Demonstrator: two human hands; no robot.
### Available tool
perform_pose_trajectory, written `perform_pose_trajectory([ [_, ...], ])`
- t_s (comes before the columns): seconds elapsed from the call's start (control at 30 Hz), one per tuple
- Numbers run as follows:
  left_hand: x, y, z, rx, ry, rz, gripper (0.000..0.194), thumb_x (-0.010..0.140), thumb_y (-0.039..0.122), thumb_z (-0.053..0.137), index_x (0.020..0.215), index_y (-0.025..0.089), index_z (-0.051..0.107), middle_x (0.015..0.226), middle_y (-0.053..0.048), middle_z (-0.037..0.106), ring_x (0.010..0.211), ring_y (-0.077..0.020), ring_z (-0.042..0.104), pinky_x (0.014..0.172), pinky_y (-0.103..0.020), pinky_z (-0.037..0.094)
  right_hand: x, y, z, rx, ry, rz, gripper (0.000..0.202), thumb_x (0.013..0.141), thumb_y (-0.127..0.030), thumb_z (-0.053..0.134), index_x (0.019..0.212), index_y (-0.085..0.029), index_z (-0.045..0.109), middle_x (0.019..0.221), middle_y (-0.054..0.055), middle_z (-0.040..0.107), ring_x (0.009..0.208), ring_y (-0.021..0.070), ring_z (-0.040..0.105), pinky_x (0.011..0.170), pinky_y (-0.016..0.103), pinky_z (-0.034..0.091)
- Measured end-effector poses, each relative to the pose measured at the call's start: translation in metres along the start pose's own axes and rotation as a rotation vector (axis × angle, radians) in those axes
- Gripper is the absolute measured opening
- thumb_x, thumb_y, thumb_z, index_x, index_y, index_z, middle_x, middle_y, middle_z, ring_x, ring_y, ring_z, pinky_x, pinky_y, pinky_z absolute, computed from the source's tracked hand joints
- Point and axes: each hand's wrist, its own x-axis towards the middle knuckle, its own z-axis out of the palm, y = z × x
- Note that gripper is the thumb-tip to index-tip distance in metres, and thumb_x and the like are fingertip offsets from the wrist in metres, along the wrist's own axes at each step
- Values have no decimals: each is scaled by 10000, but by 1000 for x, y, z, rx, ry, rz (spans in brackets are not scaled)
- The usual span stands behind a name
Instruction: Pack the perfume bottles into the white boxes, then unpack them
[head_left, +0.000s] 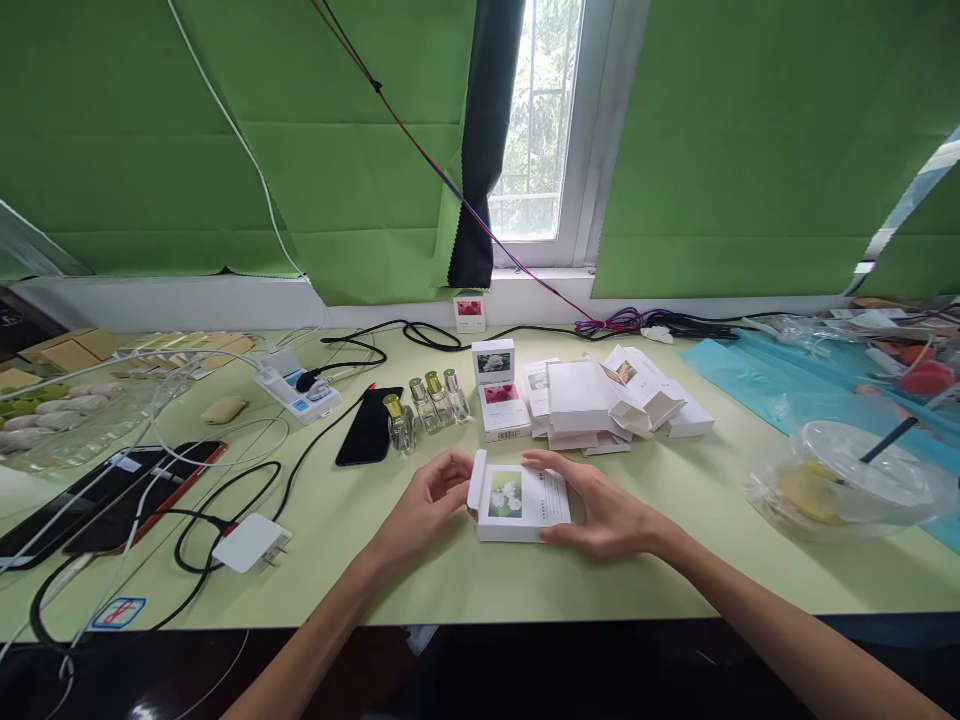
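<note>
A small white carton with a white-flower picture lies on the table in front of me. Its end flap on the left stands up. My right hand grips the carton's right end, thumb on the near side and fingers on the far side. At the flap end, my left hand has its fingers curled and its thumb against the flap; its fingertips are partly hidden. Beyond the carton stand several small glass perfume bottles, one with a gold cap. Two finished-looking cartons with flower pictures are just behind.
A pile of flattened and part-folded white cartons lies behind my right hand. A black phone, a white charger, cables and a power strip occupy the left. On the right sits a bagged lidded cup with a straw.
</note>
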Motion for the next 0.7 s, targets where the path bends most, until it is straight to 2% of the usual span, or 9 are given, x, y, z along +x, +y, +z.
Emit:
perform_pose_trajectory([
  [0.1, -3, -5, -4, 71, -53, 29, 332, 895, 515, 698, 936, 188, 654, 1029, -74, 711, 969, -226, 673, 827, -313, 548, 0, -4, -5, 67, -7, 45, 757, 853, -402, 743, 1528, -275, 425, 1432, 126, 643, 1310, 332, 596, 1114, 531, 429],
  [0.17, -4, -7, -8, 22, -92, 21, 313, 907, 502, 694, 970, 196, 670, 1008, -66, 726, 963, -219, 679, 838, -308, 540, 1, -5, -7, 107, -12, 68, 691, 888, -432, 707, 1513, -295, 447, 1415, 112, 664, 1301, 332, 606, 1104, 529, 430],
  [0.23, -4, -8, -10, -80, -108, -18, 286, 912, 485, 698, 982, 208, 674, 924, -40, 726, 872, -190, 683, 805, -297, 535, 3, -5, -7, 134, 0, 91, 572, 943, -466, 630, 1472, -288, 505, 1358, 100, 702, 1252, 318, 637, 1054, 483, 468],
  [0.33, -4, -8, -10, -215, -119, -93, 282, 899, 476, 716, 940, 199, 679, 799, -8, 669, 642, -138, 633, 682, -290, 524, 9, -2, -4, 116, 90, 144, 449, 1028, -519, 435, 1311, -247, 653, 1179, 79, 762, 1061, 275, 688, 913, 396, 514],
  [0.43, -3, -8, -8, -212, -98, -89, 271, 871, 441, 757, 889, 176, 705, 759, -5, 634, 581, -108, 577, 620, -268, 487, 16, 1, 1, 137, 192, 185, 553, 1046, -567, 326, 1101, -210, 745, 1077, 71, 753, 945, 250, 664, 829, 353, 498],
  [0.53, -2, -12, -7, -211, -61, -54, 242, 838, 399, 796, 913, 180, 726, 773, -4, 630, 584, -83, 517, 576, -234, 441, 21, 1, 6, 235, 251, 258, 659, 1025, -654, 298, 958, -190, 760, 902, 66, 723, 799, 229, 634, 708, 321, 476],
  [0.63, -3, -16, -5, -267, -65, -54, 302, 797, 374, 833, 1007, 203, 700, 968, -50, 667, 693, -111, 574, 569, -223, 448, 22, 0, 9, 290, 301, 340, 728, 991, -732, 280, 860, -182, 739, 720, 43, 631, 647, 199, 563, 593, 298, 426],
  [0.7, -3, -17, -2, -267, -64, -42, 368, 769, 354, 853, 1059, 224, 666, 1136, -79, 652, 864, -167, 634, 656, -254, 520, 21, 0, 10, 289, 321, 365, 747, 980, -754, 271, 814, -180, 720, 679, 35, 597, 621, 192, 542, 580, 296, 415],
])
